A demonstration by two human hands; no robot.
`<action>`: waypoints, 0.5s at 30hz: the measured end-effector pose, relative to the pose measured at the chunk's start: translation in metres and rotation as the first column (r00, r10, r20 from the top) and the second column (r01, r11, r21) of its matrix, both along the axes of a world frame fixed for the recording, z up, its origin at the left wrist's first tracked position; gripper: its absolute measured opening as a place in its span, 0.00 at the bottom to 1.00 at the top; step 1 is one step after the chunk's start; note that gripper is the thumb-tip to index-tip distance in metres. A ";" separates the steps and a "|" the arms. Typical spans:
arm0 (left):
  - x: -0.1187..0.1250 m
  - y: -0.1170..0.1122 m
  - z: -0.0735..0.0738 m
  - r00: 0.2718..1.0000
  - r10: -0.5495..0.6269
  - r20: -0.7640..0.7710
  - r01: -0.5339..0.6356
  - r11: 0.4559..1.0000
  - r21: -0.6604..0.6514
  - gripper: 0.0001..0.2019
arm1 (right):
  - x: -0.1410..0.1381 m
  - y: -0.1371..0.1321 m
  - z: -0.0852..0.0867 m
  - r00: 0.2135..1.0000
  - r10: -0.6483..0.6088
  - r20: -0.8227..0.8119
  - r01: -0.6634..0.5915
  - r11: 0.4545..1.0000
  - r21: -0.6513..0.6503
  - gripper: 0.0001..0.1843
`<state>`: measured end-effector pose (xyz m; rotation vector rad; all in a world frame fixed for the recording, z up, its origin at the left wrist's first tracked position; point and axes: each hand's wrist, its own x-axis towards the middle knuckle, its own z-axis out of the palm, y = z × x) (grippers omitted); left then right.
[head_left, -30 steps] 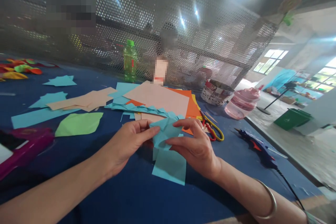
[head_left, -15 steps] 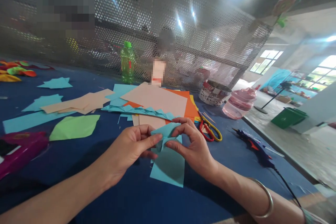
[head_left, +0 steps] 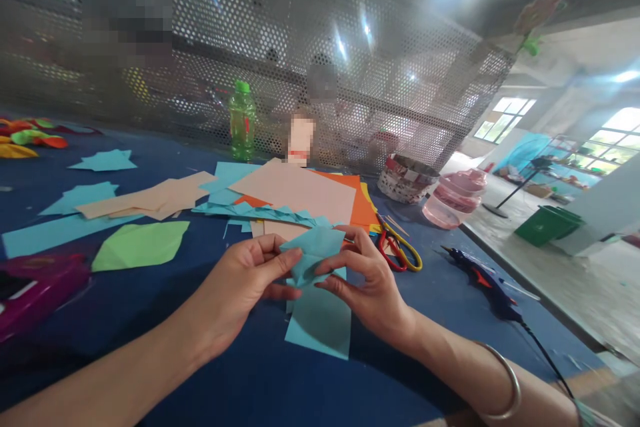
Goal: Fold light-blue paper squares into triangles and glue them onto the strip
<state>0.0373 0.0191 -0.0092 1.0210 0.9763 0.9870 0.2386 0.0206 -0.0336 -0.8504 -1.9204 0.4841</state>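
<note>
A small piece of light blue paper (head_left: pixel 316 247) with creases is held up over the table between both hands. My left hand (head_left: pixel 260 267) pinches its left edge, thumb on the near face. At its right side is my right hand (head_left: pixel 363 270), with the index and thumb at the lower right of the paper and other fingers partly behind it. Below lies a flat light blue paper strip (head_left: pixel 323 327) on the table. Just beyond sits a row of folded blue paper with pointed tips (head_left: pixel 270 211), beside a large pale pink sheet (head_left: pixel 300 188).
Red and yellow scissors (head_left: pixel 400 247) and a dark blue glue gun (head_left: pixel 487 283) lie to the right. Behind stand a green bottle (head_left: pixel 242 123), a round container (head_left: pixel 407 178) and a pink bottle (head_left: pixel 455 197). A green paper leaf (head_left: pixel 143 245) and a magenta tool (head_left: pixel 45 287) are leftward.
The blue paper has been opened out from a pinched fold into a flatter piece. My right fingers have shifted along its right side; the left hand stays almost in place.
</note>
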 end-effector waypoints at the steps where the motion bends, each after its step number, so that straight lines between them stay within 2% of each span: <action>1: 0.000 0.000 0.000 1.000 -0.002 0.003 0.002 1.000 -0.002 0.16 | 0.000 0.000 0.000 1.000 -0.004 0.000 0.004 1.000 0.002 0.04; 8: 0.000 -0.001 0.001 1.000 0.005 0.029 -0.005 1.000 0.000 0.17 | 0.002 0.003 0.001 1.000 -0.007 0.029 0.005 0.998 0.062 0.04; 15: 0.000 0.000 0.001 1.000 -0.014 0.013 0.014 1.000 0.008 0.17 | -0.002 0.001 0.004 1.000 0.008 -0.005 -0.008 0.999 -0.047 0.07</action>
